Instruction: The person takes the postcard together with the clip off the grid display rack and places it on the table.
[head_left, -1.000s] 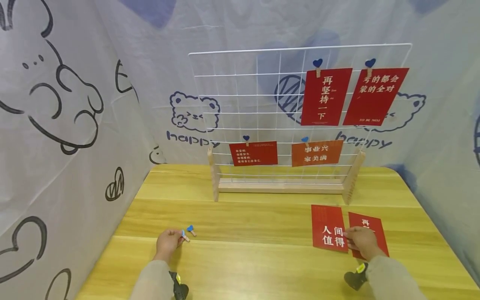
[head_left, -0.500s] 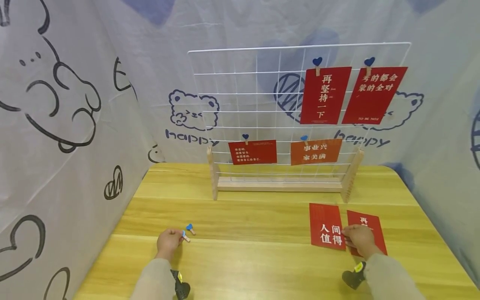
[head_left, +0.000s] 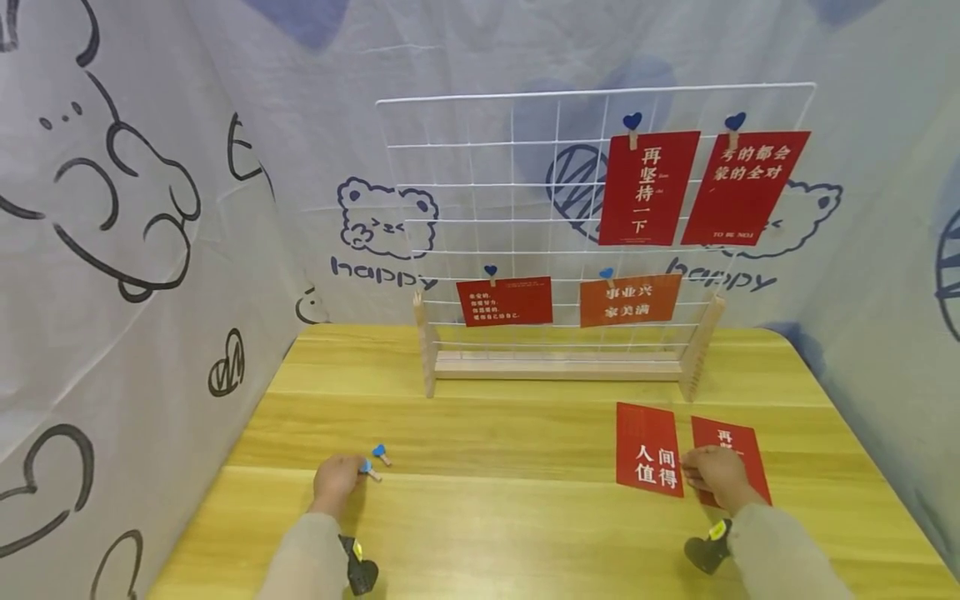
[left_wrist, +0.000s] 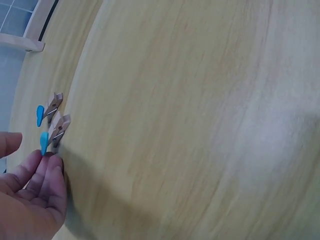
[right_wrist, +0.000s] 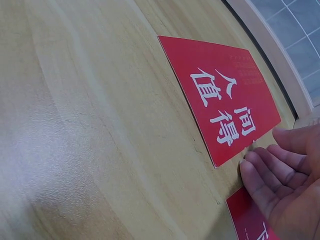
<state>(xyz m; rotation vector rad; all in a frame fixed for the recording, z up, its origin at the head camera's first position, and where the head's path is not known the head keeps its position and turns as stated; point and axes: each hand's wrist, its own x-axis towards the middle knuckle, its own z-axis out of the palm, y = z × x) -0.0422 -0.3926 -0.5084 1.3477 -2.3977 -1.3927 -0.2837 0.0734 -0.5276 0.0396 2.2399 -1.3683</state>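
Left hand (head_left: 337, 482) near table's (head_left: 480, 525) left edge, thumb apart from fingers, fingertips at nearer blue-heart clip (head_left: 372, 472), farther clip (head_left: 382, 456) just beyond, right hand (head_left: 718, 477) toward right edge, thumb apart from loosely curled fingers, partly covering right red card (head_left: 752, 454), beside left red card (head_left: 647, 437), wire rack (head_left: 555, 369) along back edge.

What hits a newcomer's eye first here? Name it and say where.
Probably the two tall red cards clipped with dark-blue heart clothespins at the upper right of the white wire grid. Next, perhaps, two more red cards lying on the right of the wood-grain table, the right hand partly over one. Lastly, two light-blue heart clothespins by the left hand.
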